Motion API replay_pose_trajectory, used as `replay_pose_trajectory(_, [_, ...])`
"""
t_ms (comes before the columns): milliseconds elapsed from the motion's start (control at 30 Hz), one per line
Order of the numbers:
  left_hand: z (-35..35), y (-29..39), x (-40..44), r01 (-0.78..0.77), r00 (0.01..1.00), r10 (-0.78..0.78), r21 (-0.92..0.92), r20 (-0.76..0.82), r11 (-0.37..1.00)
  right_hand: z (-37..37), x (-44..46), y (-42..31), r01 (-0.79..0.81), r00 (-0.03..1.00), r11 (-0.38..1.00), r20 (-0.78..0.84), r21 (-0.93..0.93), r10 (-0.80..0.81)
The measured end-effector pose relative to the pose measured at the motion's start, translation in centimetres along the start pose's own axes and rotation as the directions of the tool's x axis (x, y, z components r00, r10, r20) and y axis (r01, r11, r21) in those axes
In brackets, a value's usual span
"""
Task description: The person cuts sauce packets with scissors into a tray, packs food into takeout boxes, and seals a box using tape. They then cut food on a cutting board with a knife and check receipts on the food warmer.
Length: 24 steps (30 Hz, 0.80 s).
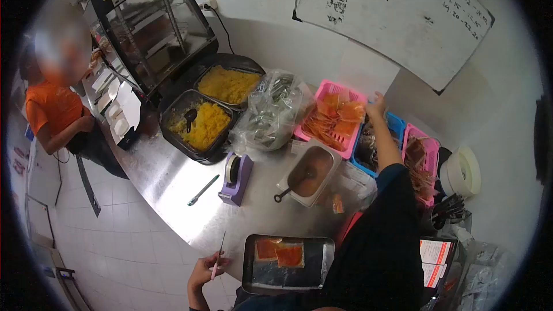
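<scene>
My left hand (206,269), at the bottom, is closed around a slim pink-handled cutting tool (215,267); its thin blade points away from me. I cannot tell whether it is a knife or scissors. Just right of it lies a dark metal tray (248,265) bearing two flat clear packets of orange-red sauce (289,255). My right arm reaches far forward, and my right hand (376,106) is by the right rim of a pink basket (329,87) heaped with orange sauce packets (331,118). Its fingers are small and blurred, so a hold does not show.
A blue basket (396,121) and another pink basket (431,148) hold more packets. Nearby stand a sauce container (333,158) with a ladle (296,186), a purple tape dispenser (236,187), a pen (203,190), a bulging plastic bag (271,115) and yellow rice trays (173,129). A person (55,106) stands left.
</scene>
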<state>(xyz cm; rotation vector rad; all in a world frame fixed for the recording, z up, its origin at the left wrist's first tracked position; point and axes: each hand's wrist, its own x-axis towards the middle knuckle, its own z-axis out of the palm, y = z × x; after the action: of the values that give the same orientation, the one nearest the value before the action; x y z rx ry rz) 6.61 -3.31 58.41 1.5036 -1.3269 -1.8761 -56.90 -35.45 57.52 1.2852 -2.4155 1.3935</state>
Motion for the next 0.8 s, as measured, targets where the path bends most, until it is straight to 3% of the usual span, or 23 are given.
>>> replay_pose_trajectory(67, [0.0, -0.2, 0.3, -0.024, 1.0, 0.024, -0.005, -0.012, 1.0, -0.2, -0.5, 0.6, 0.008, 0.993, 0.984, -0.111, -0.18, -0.029])
replay_pose_trajectory(167, [-0.1, -0.3, 0.2, -0.015, 0.999, 0.016, 0.018, -0.032, 1.0, -5.2, -3.9, -2.0, 0.159, 0.984, 0.986, 0.069, 0.054, -0.162])
replay_pose_trajectory(233, [-0.3, -0.1, -0.1, -0.062, 0.997, 0.066, 0.121, -0.032, 0.991, -9.4, -7.3, -4.4, 0.217, 0.943, 0.97, 0.234, 0.112, -0.238])
replay_pose_trajectory(300, [-0.2, 0.2, -0.5, -0.158, 0.987, 0.162, 0.158, -0.014, 0.975, -15.4, -13.8, -8.9, 0.123, 0.879, 0.951, 0.413, 0.284, -0.238])
replay_pose_trajectory(333, [0.0, 0.5, -0.9, -0.176, 0.983, 0.182, 0.183, -0.015, 0.967, -17.7, -17.4, -10.7, 0.058, 0.833, 0.93, 0.495, 0.364, -0.246])
replay_pose_trajectory(400, [0.8, 1.5, -1.1, -0.224, 0.972, 0.234, 0.205, -0.027, 0.953, -21.9, -25.3, -12.6, 0.026, 0.695, 0.965, 0.689, 0.261, -0.205])
replay_pose_trajectory(433, [1.2, 1.9, -1.4, -0.249, 0.965, 0.261, 0.203, -0.036, 0.947, -23.6, -28.9, -14.5, -0.05, 0.568, 0.993, 0.821, 0.103, -0.057])
replay_pose_trajectory(500, [1.8, 1.8, -1.6, -0.252, 0.965, 0.258, 0.11, -0.038, 0.961, -23.4, -36.5, -12.9, -0.055, 0.438, 0.998, 0.899, 0.026, 0.001])
replay_pose_trajectory(567, [2.5, 1.4, -1.8, -0.268, 0.962, 0.272, 0.115, -0.023, 0.957, -21.3, -43.8, -10.6, 0.153, 0.602, 0.988, 0.794, -0.01, -0.085])
replay_pose_trajectory(633, [3.2, 0.9, -1.9, -0.292, 0.956, 0.294, 0.139, 0.005, 0.946, -19.7, -47.4, -12.3, 0.383, 0.676, 0.924, 0.685, -0.014, -0.27])
replay_pose_trajectory(733, [4.1, 0.1, -2.2, -0.329, 0.944, 0.326, 0.15, 0.044, 0.932, -15.8, -50.1, -12.9, 0.641, 0.659, 0.76, 0.586, -0.107, -0.473])
replay_pose_trajectory(800, [4.6, 0.7, -2.9, -0.298, 0.955, 0.296, 0.121, 0.031, 0.947, -14.9, -49.8, -12.9, 0.626, 0.583, 0.778, 0.692, -0.048, -0.426])
